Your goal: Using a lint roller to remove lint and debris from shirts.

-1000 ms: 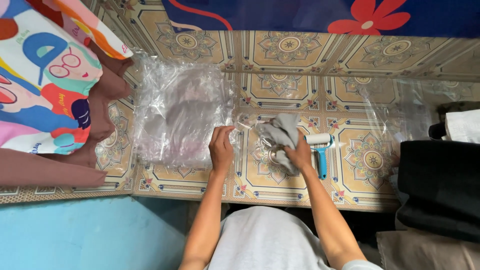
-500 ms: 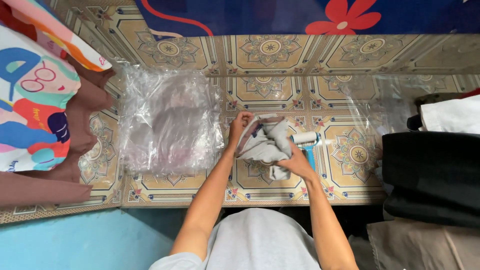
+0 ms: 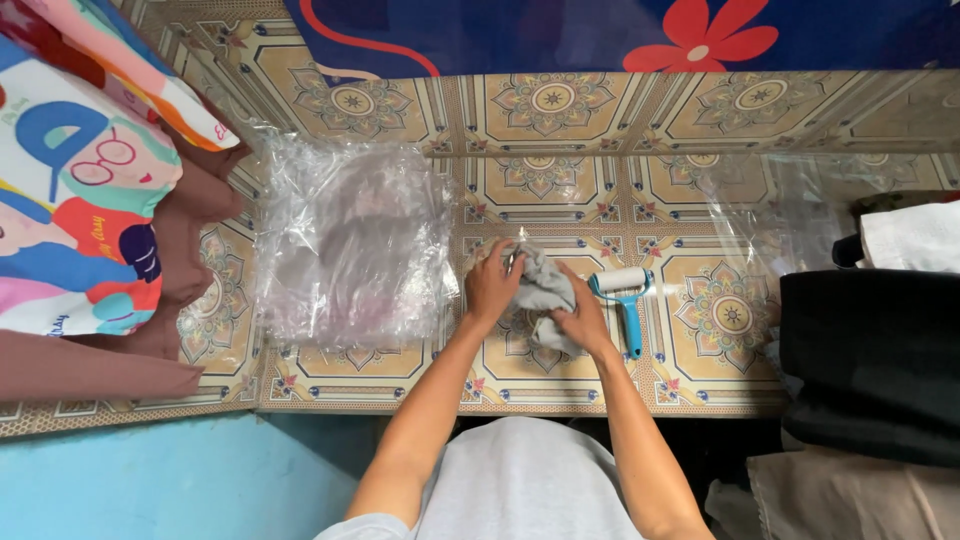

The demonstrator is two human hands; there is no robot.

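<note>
Patterned tile surface [image 3: 400,375]. Stack of clear plastic bags [image 3: 350,240] lies left of centre; more clear plastic [image 3: 770,215] to the right. Colourful printed fabric [image 3: 80,190] & brown cloth [image 3: 110,350] at far left, dark folded clothes [image 3: 870,350] at far right. Blue-handled lint roller w/ white roll [image 3: 625,300] lies just right of the hands, nearly touching the right one. Nothing blocks the hands. Small grey cloth [image 3: 545,300] sits mid-surface betw. both hands: left hand [image 3: 492,285] curled on its upper left edge, right hand [image 3: 582,322] closed on its lower right part. Both grip it; cloth bunched.
</note>
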